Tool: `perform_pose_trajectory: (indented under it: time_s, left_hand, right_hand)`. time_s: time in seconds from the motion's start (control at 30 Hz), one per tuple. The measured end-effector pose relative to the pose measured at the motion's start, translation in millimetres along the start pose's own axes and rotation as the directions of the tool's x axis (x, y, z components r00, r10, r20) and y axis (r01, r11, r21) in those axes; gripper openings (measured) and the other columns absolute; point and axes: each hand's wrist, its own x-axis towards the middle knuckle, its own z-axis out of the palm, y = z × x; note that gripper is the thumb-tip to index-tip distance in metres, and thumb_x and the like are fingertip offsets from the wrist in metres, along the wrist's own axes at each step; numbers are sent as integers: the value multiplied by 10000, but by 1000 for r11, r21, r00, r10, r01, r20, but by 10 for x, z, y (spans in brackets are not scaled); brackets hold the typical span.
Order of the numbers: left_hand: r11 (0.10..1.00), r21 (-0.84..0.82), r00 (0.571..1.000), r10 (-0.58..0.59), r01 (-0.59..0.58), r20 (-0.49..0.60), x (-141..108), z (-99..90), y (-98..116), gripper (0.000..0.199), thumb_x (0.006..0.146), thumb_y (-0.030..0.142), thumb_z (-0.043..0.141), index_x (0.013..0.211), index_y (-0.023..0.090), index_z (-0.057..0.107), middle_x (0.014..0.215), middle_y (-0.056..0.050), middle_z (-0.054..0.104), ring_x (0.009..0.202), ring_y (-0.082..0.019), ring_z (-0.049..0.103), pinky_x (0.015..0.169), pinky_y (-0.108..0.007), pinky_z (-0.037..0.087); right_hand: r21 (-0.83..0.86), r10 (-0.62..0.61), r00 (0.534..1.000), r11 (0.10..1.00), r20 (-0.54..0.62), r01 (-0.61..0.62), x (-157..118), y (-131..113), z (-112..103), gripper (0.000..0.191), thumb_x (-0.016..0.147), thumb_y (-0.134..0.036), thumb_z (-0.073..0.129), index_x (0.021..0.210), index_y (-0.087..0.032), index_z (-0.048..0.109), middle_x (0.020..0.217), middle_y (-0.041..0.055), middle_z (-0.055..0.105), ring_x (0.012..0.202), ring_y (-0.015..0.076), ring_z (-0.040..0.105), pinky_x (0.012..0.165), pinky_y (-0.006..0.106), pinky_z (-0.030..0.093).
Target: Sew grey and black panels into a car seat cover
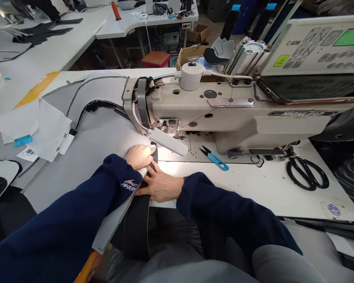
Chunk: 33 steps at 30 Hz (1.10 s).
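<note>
A large grey fabric panel (106, 135) with black edging lies on the left of the sewing table, reaching the sewing machine (191, 102). My left hand (139, 156) is closed on the panel's edge by the machine's needle area, fingers curled. Just below and to the right, my right hand (162, 185) rests with its fingers spread on a black fabric strip (138, 224) along that edge. The strip hangs over the table's front toward my lap. A lit lamp (168, 141) shines on the fabric by my left fingers and partly covers the needle area.
Blue thread snips (214, 158) lie right of the lamp, and black-handled scissors (307, 173) farther right. White paper pieces (51, 129) and a blue clip (23, 140) are on the left. A control panel (318, 47) stands above the machine. Behind it are cardboard boxes (198, 34) and a stool (156, 59).
</note>
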Motion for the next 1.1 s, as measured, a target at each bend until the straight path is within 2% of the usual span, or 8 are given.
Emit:
perform_pose_trajectory:
  time_s: [0.2, 0.33, 0.4, 0.53, 0.63, 0.8, 0.93, 1.1]
  left_hand:
    - [997, 59, 999, -38, 40, -37, -26, 9, 117, 345, 852, 173, 401, 1083, 162, 656, 978, -116, 685, 865, -268, 644, 702, -347, 466]
    - [983, 150, 953, 143, -106, -268, -469, 162, 266, 313, 917, 213, 414, 1128, 157, 638, 1176, -137, 595, 1054, -274, 554, 850, -390, 447]
    - [986, 156, 938, 111, -62, -330, -783, 297, 288, 365, 940, 265, 420, 1248, 176, 594, 1206, -143, 555, 1033, -276, 526, 839, -408, 442]
    - [988, 83, 965, -109, 132, -240, -1289, 527, 239, 487, 940, 302, 443, 1426, 280, 460, 1144, -134, 511, 973, -282, 503, 749, -396, 453]
    - [981, 50, 973, -180, 189, -146, -1441, 572, 220, 542, 927, 293, 470, 1465, 290, 406, 1250, -157, 451, 1054, -308, 477, 776, -413, 476]
    - [977, 61, 979, -200, 203, -44, -1428, 554, 238, 517, 960, 255, 423, 1475, 278, 387, 1334, -166, 419, 1115, -321, 464, 811, -428, 512]
    - [965, 152, 977, -207, 213, -54, -1377, 563, 241, 570, 896, 106, 462, 1451, 225, 407, 1337, -180, 445, 1137, -320, 477, 829, -417, 529]
    - [980, 148, 990, -125, 133, -64, -1325, 421, 249, 357, 834, 0, 392, 1045, 161, 629, 990, -113, 613, 973, -253, 582, 752, -338, 531]
  right_hand:
    - [-55, 31, 999, 998, -31, -33, 41, 33, 100, 387, 918, -363, 496, 1261, -228, 615, 1139, 169, 602, 1120, 385, 482, 999, 693, 222]
    - [-71, 21, 1000, 997, -1, -21, 38, -145, 143, 512, 907, -465, 486, 1234, -90, 606, 1047, 209, 658, 1067, 416, 561, 997, 714, 256]
    - [-127, 11, 1000, 992, 16, -9, 33, -321, 153, 507, 912, -417, 496, 1248, -48, 588, 1025, 223, 674, 1072, 432, 585, 1008, 721, 264]
    - [-221, 64, 997, 973, -31, -69, 44, -687, 179, 379, 966, -231, 408, 1229, -54, 615, 1219, 244, 618, 1227, 455, 527, 1039, 690, 315]
    - [-231, 43, 999, 972, -27, -48, 64, -864, 217, 382, 972, -196, 387, 1235, -40, 615, 1273, 246, 592, 1224, 457, 535, 1006, 688, 383]
    - [-268, 48, 998, 962, -33, -56, 68, -977, 235, 443, 965, -170, 372, 1283, 89, 537, 1266, 342, 559, 1178, 441, 578, 932, 644, 474]
    - [-280, 6, 1000, 960, -28, -14, 43, -1005, 204, 447, 966, -135, 339, 1297, 111, 512, 1311, 353, 519, 1184, 421, 579, 923, 632, 479]
    - [-204, 33, 998, 978, -51, -42, 24, -977, 214, 440, 973, -154, 365, 1317, 79, 509, 1350, 347, 489, 1225, 414, 548, 984, 630, 447]
